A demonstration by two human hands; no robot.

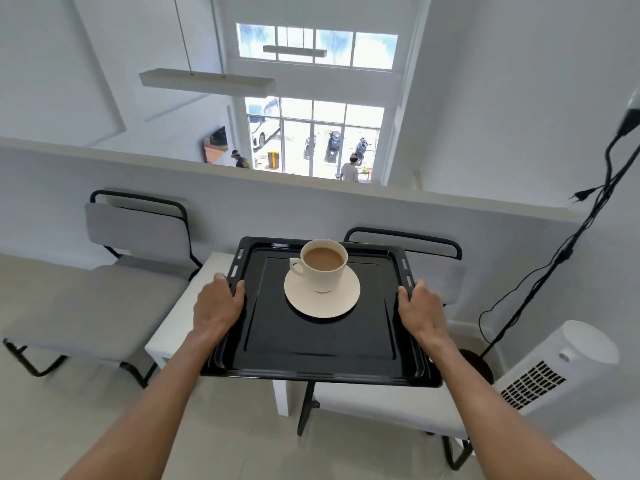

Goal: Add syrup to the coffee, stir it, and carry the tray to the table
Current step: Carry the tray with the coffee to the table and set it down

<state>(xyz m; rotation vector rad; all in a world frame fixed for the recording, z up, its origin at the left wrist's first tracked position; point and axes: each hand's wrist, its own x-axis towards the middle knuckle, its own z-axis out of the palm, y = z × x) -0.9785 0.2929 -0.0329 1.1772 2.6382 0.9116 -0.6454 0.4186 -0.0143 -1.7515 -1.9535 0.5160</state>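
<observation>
White chair (135,233) off to your left, a second chair (453,282) tucked behind the tray's far right corner, and on the right a black stand (554,265) trailing cables next to a white heater unit (561,368). Ahead, a low white wall (242,174), with tall windows beyond it. Below you sits the small white worktop (173,327) on a pale tiled floor, and the black tray (311,358) is over its right part; whether it touches down, I can't tell. The cup (323,275) of milky coffee (325,259) stands on its saucer (332,306) towards the tray's far side, handle to the left. Your left grip (218,306) clasps the left rim and your right grip (420,306) the right rim, thumbs hooked over the top, arms stretched out
</observation>
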